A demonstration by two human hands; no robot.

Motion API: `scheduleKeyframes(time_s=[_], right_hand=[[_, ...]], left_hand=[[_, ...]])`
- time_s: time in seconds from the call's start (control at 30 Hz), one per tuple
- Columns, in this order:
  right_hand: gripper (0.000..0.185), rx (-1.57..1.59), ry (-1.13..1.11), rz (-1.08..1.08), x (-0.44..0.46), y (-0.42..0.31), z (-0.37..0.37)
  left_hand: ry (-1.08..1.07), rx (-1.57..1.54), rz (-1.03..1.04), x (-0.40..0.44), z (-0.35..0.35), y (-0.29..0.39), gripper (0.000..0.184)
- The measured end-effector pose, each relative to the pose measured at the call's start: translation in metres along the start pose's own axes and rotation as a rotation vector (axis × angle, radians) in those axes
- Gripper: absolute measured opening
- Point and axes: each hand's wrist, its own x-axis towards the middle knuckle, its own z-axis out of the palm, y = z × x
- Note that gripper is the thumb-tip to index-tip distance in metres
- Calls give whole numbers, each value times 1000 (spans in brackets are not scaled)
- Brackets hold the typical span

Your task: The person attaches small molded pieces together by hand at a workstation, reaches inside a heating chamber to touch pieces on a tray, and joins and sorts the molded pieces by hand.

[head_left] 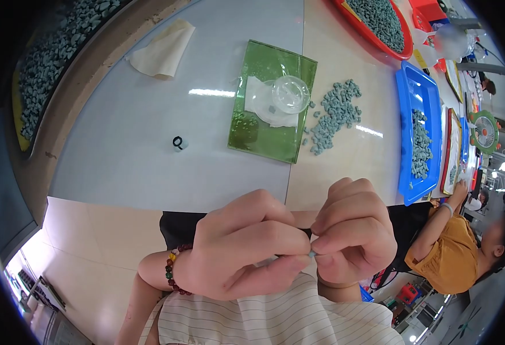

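My left hand [244, 247], with a beaded bracelet [172, 270] at its wrist, is closed in a pinch. My right hand [356, 233] meets it fingertip to fingertip, also closed. Between the pinched fingertips of both hands shows a tiny blue-green stone [312, 253], mostly covered. The hands are in front of the table's near edge, above my striped clothing. Beyond them lies a green slab [264, 135] bearing a white paper [255, 95] and a clear round dish [291, 95]. A loose pile of grey-green stones [335, 118] lies to the slab's right.
A small black-ringed object [179, 144] and a cream cloth [163, 50] lie on the table's left part. To the right stand a blue tray [404, 132] and a red tray [403, 53], both with stones. A co-worker [450, 247] sits at the right.
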Motion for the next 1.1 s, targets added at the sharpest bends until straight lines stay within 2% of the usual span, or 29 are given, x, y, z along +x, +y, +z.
scheduleKeyframes(time_s=[0.13, 0.23, 0.33, 0.4, 0.53, 0.6, 0.7, 0.8, 0.9, 0.97, 1.0, 1.1], right_hand=[[25, -238, 25, -104, 10, -3, -5], [23, -625, 160, -177, 30, 4, -10], [16, -789, 104, -347, 57, 17, -11], [18, -834, 67, -423, 69, 23, -7], [20, -963, -63, -426, 76, 19, 2], [21, -955, -31, -441, 76, 20, 6], [20, -943, -12, -474, 74, 23, 6], [17, -848, 13, -421, 71, 15, 4], [14, -517, 34, -275, 57, 2, 0], [16, -281, 63, -216, 44, -1, 2], [13, -201, 19, -160, 38, -5, 3], [27, -44, -48, -34, 23, -17, 4]], left_hand=[[21, -56, -14, 1, -3, -3, 10], [90, -187, -94, 1, 2, -3, 16], [101, -371, -244, -3, 2, 4, 23], [141, -475, -314, -10, 1, 8, 28], [61, -526, -239, -18, -12, 0, 32], [10, -488, -183, -17, -19, -4, 32], [26, -475, -204, -15, -20, -1, 27], [187, -543, -395, -7, -16, 14, 24], [142, -472, -241, -12, -15, 2, 22], [192, -539, -146, -16, -13, -4, 15], [215, -572, -100, -17, -12, -5, 18], [260, -552, -84, -20, -8, -5, 18]])
